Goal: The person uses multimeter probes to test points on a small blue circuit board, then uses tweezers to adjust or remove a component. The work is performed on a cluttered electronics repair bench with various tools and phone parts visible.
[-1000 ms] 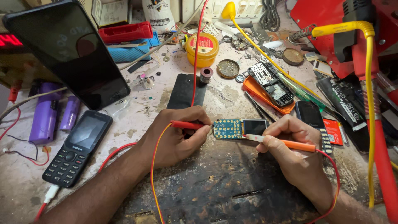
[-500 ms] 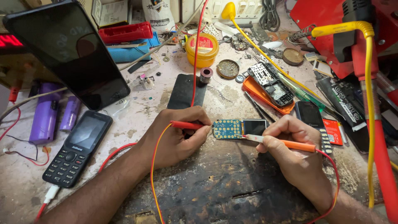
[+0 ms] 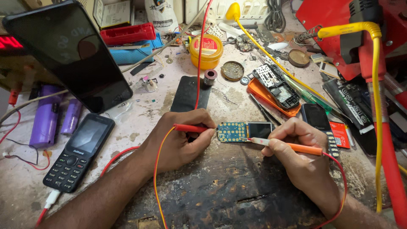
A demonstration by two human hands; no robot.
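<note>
In the middle of the frame, the left hand (image 3: 180, 142) pinched a red probe (image 3: 190, 127) and the right hand (image 3: 303, 159) pinched an orange probe (image 3: 296, 148). Both tips touched a small circuit board (image 3: 239, 131) between them. Dark bench (image 3: 212, 191) below lay open; clutter crowded the top edge.

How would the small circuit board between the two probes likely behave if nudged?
The circuit board looks thin and flat, so probably light and apt to slide on the worn wooden block. Its bare small screen suggests fragility. Lying flat, it should not roll.
</note>
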